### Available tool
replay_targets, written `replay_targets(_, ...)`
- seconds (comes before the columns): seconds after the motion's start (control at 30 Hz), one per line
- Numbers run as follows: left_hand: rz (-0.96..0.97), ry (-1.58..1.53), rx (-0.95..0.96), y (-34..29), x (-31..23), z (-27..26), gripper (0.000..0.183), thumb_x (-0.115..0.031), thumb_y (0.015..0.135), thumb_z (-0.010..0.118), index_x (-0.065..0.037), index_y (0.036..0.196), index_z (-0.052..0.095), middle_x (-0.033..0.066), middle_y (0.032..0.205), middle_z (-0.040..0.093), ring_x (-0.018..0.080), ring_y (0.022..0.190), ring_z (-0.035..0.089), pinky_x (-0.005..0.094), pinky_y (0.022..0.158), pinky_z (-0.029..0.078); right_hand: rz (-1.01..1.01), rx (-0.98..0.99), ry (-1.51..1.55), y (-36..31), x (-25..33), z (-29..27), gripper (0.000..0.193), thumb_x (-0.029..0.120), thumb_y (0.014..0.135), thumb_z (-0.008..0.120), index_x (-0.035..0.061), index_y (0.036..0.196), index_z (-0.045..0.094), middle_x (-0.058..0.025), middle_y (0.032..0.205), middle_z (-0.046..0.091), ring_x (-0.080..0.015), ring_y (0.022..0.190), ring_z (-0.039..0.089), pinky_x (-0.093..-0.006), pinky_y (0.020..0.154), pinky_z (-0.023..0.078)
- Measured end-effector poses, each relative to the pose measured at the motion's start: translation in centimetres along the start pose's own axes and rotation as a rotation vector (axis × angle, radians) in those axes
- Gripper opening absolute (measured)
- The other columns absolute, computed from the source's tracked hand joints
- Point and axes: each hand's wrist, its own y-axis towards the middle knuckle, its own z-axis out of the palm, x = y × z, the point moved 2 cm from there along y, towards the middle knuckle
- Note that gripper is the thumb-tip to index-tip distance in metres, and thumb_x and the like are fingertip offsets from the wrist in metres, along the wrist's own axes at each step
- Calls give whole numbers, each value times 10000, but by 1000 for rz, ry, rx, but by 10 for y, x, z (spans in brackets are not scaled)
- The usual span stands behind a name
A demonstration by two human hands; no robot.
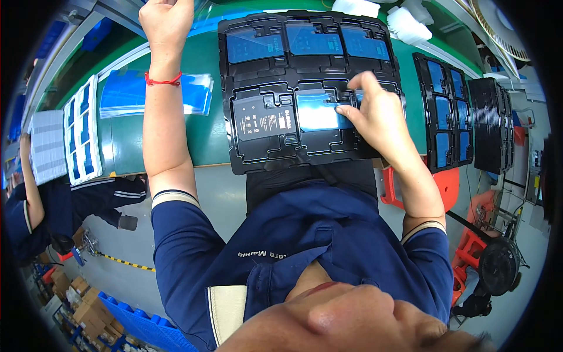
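Observation:
In front of me a black moulded tray [311, 73] holds flat rectangular packs that look like batteries. Three blue-faced packs [315, 40] lie in its far row. A dark pack with white print [264, 120] sits at the near left, beside a shiny blue-faced pack [316, 111]. My right hand [378, 114] is over the near row, thumb and forefinger apart; the thumb tip meets the shiny pack's right edge. Another pack is partly hidden under this hand. My left hand [167, 23] reaches to the far left, fingers curled and cut off by the upper edge; anything in them is hidden.
Clear blue-tinted sheets [126, 94] lie beneath my left forearm. A white tray of blue packs [82, 129] stands left, near another person [35, 199]. To the right are a filled black tray [443, 111], stacked black trays [492, 123] and a red stool [443, 188]. White foam [409, 24] lies behind.

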Motion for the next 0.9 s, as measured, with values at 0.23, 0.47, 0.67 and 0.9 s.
replay_targets(0.23, -78, -136, 179, -17, -31, 18, 300, 3, 874, 594, 40, 1171, 591, 54, 897, 655, 84, 735, 605, 221, 693, 503, -166, -291, 11, 39, 9, -42, 350, 141, 728, 754, 74, 1008, 555, -67, 610, 590, -270, 583, 621, -376, 558, 497)
replay_targets(0.47, -318, -385, 520, -53, -64, 48, 476, 35, 861, 590, -10, 1305, 421, 82, 1122, 567, 106, 890, 584, 232, 736, 521, -784, -400, 134, 78, 76, -30, 363, 103, 679, 743, 33, 961, 526, -147, 884, 552, -362, 874, 558, -412, 746, 474)
replay_targets(0.67, -337, -562, 595, -60, -63, 49, 536, 37, 845, 631, -12, 1322, 393, 56, 981, 623, 87, 801, 600, 220, 719, 508, -764, -607, 164, 100, 51, 15, 299, 165, 707, 751, 84, 955, 603, -78, 775, 642, -281, 763, 639, -385, 678, 518)
replay_targets(0.9, -18, -81, 710, -66, -67, 52, 653, 95, 842, 542, -107, 1437, 364, 78, 882, 679, 130, 871, 652, 262, 820, 510, -659, -469, 302, 99, 26, 17, 158, 170, 787, 713, 73, 910, 724, -108, 852, 704, -246, 793, 690, -325, 716, 545)
